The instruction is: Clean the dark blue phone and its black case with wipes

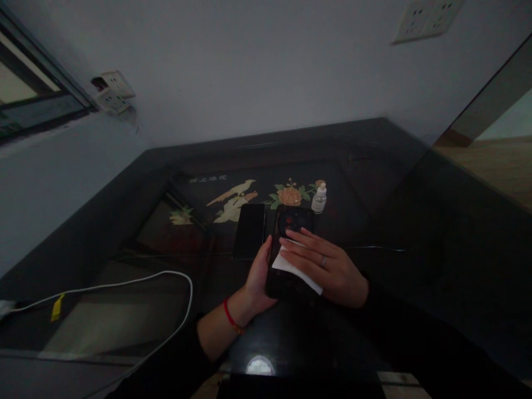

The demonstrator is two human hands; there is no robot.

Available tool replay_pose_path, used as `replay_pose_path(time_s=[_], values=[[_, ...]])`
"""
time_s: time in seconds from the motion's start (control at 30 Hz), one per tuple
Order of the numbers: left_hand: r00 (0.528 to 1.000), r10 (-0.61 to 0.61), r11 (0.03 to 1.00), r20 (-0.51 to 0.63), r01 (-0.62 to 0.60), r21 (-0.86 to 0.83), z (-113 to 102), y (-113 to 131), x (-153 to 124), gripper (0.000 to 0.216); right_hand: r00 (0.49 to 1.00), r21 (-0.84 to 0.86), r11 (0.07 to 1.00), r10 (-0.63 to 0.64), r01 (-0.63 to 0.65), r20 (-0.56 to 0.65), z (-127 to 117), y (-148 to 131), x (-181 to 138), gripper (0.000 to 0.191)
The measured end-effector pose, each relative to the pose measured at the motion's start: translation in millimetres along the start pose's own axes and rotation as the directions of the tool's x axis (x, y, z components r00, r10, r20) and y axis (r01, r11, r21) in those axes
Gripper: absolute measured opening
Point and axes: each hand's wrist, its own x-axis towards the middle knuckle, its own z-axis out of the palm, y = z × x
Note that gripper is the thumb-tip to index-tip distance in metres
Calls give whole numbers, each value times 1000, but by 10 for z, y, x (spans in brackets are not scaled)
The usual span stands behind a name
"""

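My left hand grips a black phone by its left edge, holding it back side up so the camera ring shows. My right hand, a ring on one finger, lies on the phone with its fingers pressing a folded white tissue against the phone's back. A red cord circles my left wrist. Both hands hover over a dark lacquered table.
A second black phone lies flat just left of the held one. A small clear bottle with a white cap stands behind it. A white cable loops across the table's left side. Wall sockets sit at the back left.
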Motion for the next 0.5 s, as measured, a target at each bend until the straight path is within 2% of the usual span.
replay_pose_path(time_s=[0.1, 0.2, 0.27, 0.4, 0.5], values=[[998, -48, 997, 33, 46, 56, 10, 13, -20, 57, 996, 52, 995, -86, 85, 18, -2, -37, 13, 32], [990, -65, 992, 128, 50, 118, 18, 48, -36, 68, 983, 112, 977, -184, 179, 30, 1, -89, 24, 32], [988, -37, 991, 152, 18, 130, 13, 65, -29, 70, 989, 123, 982, -148, 144, 25, -20, -75, 16, 33], [994, 50, 991, 101, -62, 123, -14, 65, 8, 61, 999, 113, 993, -30, 34, -37, -67, -1, -13, 35], [991, 21, 992, 132, -38, 123, -24, 63, 18, 61, 997, 128, 989, -76, 78, -19, -57, -17, -12, 34]])
